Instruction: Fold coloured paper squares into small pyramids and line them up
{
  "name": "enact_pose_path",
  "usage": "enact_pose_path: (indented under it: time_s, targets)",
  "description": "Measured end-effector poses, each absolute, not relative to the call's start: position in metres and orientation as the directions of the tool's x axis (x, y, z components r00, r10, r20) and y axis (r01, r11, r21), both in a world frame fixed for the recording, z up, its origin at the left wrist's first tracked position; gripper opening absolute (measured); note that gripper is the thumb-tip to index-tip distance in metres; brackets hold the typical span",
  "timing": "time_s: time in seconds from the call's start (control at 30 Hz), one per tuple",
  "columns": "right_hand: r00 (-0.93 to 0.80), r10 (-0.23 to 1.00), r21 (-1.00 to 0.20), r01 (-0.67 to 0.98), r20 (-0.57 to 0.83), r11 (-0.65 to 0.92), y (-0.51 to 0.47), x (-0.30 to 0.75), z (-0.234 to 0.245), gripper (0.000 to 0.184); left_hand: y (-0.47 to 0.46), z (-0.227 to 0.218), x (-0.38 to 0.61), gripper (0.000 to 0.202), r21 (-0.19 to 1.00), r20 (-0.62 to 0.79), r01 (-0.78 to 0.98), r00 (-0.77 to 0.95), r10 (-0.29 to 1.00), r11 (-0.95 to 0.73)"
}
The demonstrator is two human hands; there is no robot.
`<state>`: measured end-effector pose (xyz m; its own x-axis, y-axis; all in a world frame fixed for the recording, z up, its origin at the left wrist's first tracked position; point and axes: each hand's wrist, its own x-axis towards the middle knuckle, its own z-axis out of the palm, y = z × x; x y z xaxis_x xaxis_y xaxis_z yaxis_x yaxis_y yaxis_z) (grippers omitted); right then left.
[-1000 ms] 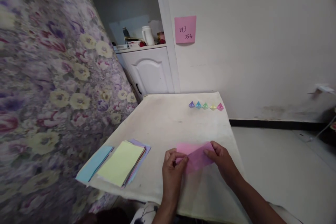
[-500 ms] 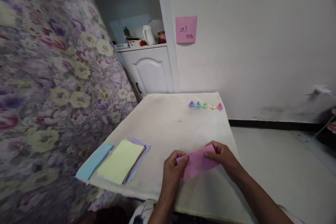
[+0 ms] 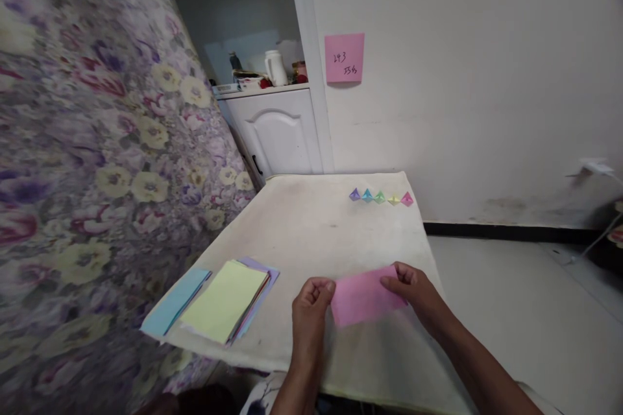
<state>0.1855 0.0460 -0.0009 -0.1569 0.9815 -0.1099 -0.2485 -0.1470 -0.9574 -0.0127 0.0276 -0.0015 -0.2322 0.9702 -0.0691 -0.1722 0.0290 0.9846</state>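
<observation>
A folded strip of pink paper is held up, slightly tilted, above the near part of the table. My right hand pinches its upper right corner, thumb in front and fingers behind. At the opposite end, my left hand is closed, with thumb and forefinger pressed together at the left edge of the paper. How much paper lies between those left fingertips is hard to see.
A yellow-topped stack of coloured paper and a blue paper pile lie at the table's left. Several small folded paper pieces line the far right of the cloth-covered table. A floral curtain hangs at left.
My left hand has shifted left, from over the pink paper to its left edge, uncovering more of that end. The right hand stays at its corner, nearly still.
</observation>
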Motion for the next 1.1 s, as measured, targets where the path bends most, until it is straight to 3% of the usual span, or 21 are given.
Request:
enact_pose_path:
  time_s: [0.27,0.67,0.97,1.1]
  targets:
    - [-0.121,0.99,-0.96,-0.261,-0.073,-0.103,0.049,0.176,-0.017,0.019,0.019,-0.001,0.001,0.027,0.889,-0.162,-0.424,0.062,0.985,0.173]
    - [-0.124,0.991,-0.991,-0.114,-0.054,-0.068,0.051,0.181,-0.014,0.021,0.022,0.001,-0.007,0.019,0.881,-0.201,-0.455,-0.115,0.973,0.128]
    - [-0.115,0.99,-0.973,-0.206,-0.083,-0.106,0.042,0.158,-0.027,0.02,0.021,0.0,0.003,0.02,0.719,-0.197,-0.692,-0.107,0.975,0.069]
    - [-0.141,0.985,-0.97,-0.208,-0.095,-0.124,0.039,0.156,-0.029,0.02,0.021,-0.001,0.001,0.022,0.741,-0.185,-0.67,-0.15,0.971,0.037]
